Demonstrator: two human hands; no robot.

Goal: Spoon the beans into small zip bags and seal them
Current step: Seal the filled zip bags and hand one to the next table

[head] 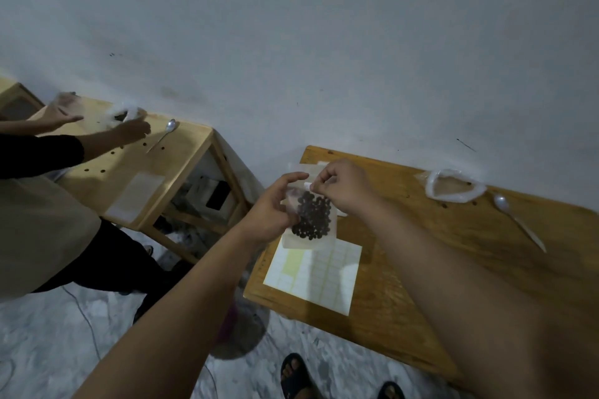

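Note:
A small clear zip bag point(312, 220) filled with dark beans hangs above the left part of my wooden table point(453, 269). My left hand point(275, 207) grips the bag's left side. My right hand point(343, 189) pinches the bag's top edge at the right. A white plastic spoon point(518, 220) lies on the table at the right. Beside it sits an open, nearly empty plastic bag point(453, 186) with a few loose beans around it.
A white label sheet point(316, 275) lies on the table under the bag. At the left, another person point(42, 214) works at a second wooden table point(139, 165) with a metal spoon point(163, 134) and scattered beans. My sandalled feet point(296, 376) stand on the mottled floor.

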